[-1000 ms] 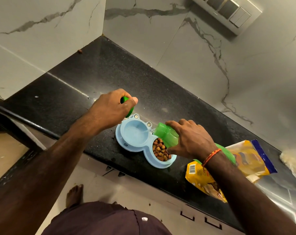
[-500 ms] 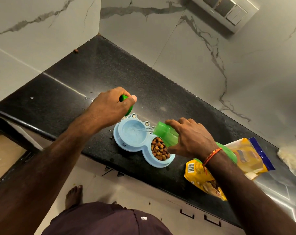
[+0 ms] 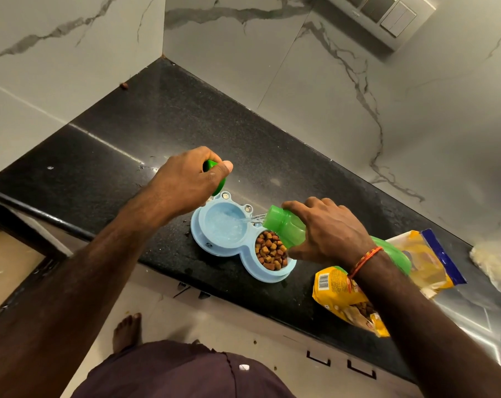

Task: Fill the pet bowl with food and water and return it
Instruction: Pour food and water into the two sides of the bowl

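Note:
A light blue double pet bowl (image 3: 203,239) sits near the front edge of the black counter. Its right cup holds brown kibble (image 3: 271,251); its left cup holds water (image 3: 224,228). My right hand (image 3: 326,228) grips a green bottle (image 3: 283,225) tipped on its side over the kibble cup, mouth pointing left, and a thin stream of water runs from it into the left cup. My left hand (image 3: 190,179) hovers just behind the bowl, closed around the green bottle cap (image 3: 219,179).
A yellow pet food bag (image 3: 338,294) lies open on the counter to the right of the bowl, partly under my right forearm. A whitish bag (image 3: 496,262) lies at the far right edge. Marble walls enclose the black counter (image 3: 157,119) at left and behind. A bare foot (image 3: 127,330) stands below.
Water began to flow from the bottle about half a second ago and the left cup now holds more of it. Both hands have stayed nearly still.

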A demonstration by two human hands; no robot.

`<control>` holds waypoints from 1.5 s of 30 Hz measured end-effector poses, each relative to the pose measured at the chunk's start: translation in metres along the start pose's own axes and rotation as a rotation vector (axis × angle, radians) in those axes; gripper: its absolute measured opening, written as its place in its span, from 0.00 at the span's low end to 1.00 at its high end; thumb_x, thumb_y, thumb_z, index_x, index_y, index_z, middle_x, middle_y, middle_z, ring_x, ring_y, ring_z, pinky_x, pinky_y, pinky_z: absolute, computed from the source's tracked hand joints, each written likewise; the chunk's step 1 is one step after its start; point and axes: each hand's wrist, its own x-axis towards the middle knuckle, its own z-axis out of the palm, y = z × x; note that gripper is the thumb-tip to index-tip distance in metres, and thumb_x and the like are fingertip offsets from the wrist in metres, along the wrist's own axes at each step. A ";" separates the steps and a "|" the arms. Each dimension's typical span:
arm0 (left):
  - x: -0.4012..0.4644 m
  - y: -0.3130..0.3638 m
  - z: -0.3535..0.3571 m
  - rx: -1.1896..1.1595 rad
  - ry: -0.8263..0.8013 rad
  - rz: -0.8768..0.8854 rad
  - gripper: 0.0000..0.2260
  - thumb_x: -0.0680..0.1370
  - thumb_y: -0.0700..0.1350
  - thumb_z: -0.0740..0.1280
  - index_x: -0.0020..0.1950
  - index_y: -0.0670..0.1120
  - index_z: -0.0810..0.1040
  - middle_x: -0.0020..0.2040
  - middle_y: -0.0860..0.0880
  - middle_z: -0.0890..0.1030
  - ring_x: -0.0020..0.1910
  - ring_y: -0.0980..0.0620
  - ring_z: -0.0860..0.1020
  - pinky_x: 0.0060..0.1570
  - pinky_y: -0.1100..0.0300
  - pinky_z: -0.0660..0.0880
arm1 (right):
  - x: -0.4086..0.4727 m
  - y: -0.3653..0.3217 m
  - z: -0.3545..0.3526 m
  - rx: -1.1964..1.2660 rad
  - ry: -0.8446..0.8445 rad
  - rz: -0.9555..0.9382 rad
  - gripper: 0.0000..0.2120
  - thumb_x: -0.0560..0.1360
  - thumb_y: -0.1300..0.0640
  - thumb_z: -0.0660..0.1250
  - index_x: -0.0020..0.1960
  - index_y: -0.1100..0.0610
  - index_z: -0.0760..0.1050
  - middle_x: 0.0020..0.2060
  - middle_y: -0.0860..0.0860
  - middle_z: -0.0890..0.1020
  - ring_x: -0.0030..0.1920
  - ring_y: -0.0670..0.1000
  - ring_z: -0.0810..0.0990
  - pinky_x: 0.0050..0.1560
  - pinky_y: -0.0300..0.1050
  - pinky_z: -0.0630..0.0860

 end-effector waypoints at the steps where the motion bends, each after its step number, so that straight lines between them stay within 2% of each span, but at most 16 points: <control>1: 0.000 0.000 0.000 0.000 -0.001 0.000 0.16 0.83 0.60 0.62 0.62 0.49 0.77 0.54 0.46 0.80 0.49 0.48 0.81 0.50 0.45 0.84 | 0.000 0.000 -0.001 -0.003 -0.003 0.000 0.46 0.68 0.30 0.71 0.79 0.39 0.54 0.67 0.52 0.74 0.65 0.55 0.72 0.59 0.51 0.74; 9: -0.002 0.000 0.001 -0.018 0.004 0.009 0.16 0.83 0.60 0.63 0.61 0.50 0.77 0.53 0.47 0.80 0.48 0.49 0.81 0.47 0.47 0.85 | -0.004 0.000 -0.007 -0.007 -0.023 0.006 0.46 0.68 0.29 0.71 0.79 0.40 0.54 0.68 0.52 0.73 0.66 0.55 0.72 0.59 0.51 0.74; 20: -0.003 -0.005 0.002 0.003 -0.007 0.021 0.17 0.83 0.59 0.63 0.63 0.49 0.75 0.56 0.45 0.79 0.49 0.50 0.80 0.48 0.48 0.84 | -0.006 -0.002 -0.011 -0.003 -0.026 0.005 0.46 0.68 0.30 0.71 0.79 0.40 0.54 0.67 0.52 0.73 0.65 0.54 0.72 0.58 0.49 0.74; 26: -0.003 -0.006 0.001 -0.011 -0.003 0.028 0.17 0.82 0.60 0.63 0.62 0.50 0.76 0.53 0.47 0.79 0.46 0.52 0.81 0.47 0.49 0.85 | -0.007 -0.001 -0.006 -0.001 -0.025 0.010 0.46 0.69 0.29 0.70 0.79 0.41 0.54 0.67 0.53 0.74 0.65 0.55 0.73 0.59 0.51 0.75; 34: -0.002 -0.003 0.005 -0.052 -0.010 -0.003 0.22 0.78 0.62 0.69 0.63 0.49 0.73 0.58 0.47 0.78 0.43 0.54 0.83 0.39 0.57 0.84 | -0.006 -0.003 0.005 0.093 0.008 0.028 0.46 0.68 0.30 0.71 0.79 0.40 0.53 0.66 0.51 0.74 0.63 0.55 0.74 0.56 0.51 0.77; 37: -0.003 0.001 0.005 0.003 -0.016 0.009 0.22 0.77 0.64 0.69 0.59 0.50 0.73 0.55 0.48 0.78 0.40 0.55 0.83 0.34 0.62 0.82 | -0.007 -0.007 0.008 0.142 0.042 0.027 0.46 0.69 0.30 0.71 0.79 0.39 0.52 0.65 0.50 0.74 0.63 0.54 0.73 0.55 0.50 0.76; 42: -0.006 0.017 0.002 0.079 -0.030 0.071 0.22 0.75 0.67 0.69 0.54 0.51 0.75 0.48 0.50 0.80 0.41 0.53 0.84 0.41 0.51 0.85 | -0.013 -0.015 0.007 0.290 0.138 -0.001 0.45 0.69 0.31 0.70 0.79 0.39 0.52 0.62 0.48 0.73 0.62 0.52 0.73 0.57 0.50 0.76; 45: -0.009 0.038 -0.002 0.211 -0.017 0.129 0.24 0.73 0.72 0.66 0.51 0.52 0.77 0.45 0.53 0.81 0.43 0.55 0.81 0.45 0.51 0.83 | -0.019 -0.020 0.000 0.401 0.240 -0.024 0.45 0.69 0.31 0.72 0.79 0.40 0.53 0.63 0.47 0.73 0.62 0.51 0.73 0.60 0.49 0.75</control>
